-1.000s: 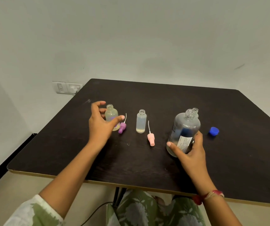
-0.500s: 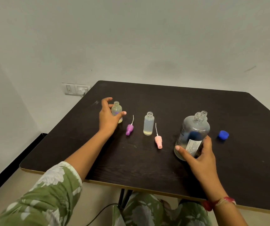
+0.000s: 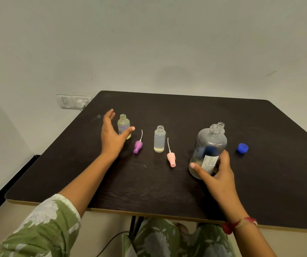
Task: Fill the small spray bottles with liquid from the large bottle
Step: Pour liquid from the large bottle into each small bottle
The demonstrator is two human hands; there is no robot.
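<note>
Right hand grips the clear, uncapped large bottle; left hand spread wide beside a yellowish small bottle.

The table has a dark, matt wood-grain top with a pale edge. The large bottle is clear, slightly frosted plastic bearing a paper label. The blue cap looks like smooth plastic. The sleeve is printed cloth.

A dark table carries three uncapped small bottles, two spray heads, a large bottle and a blue cap.
</note>
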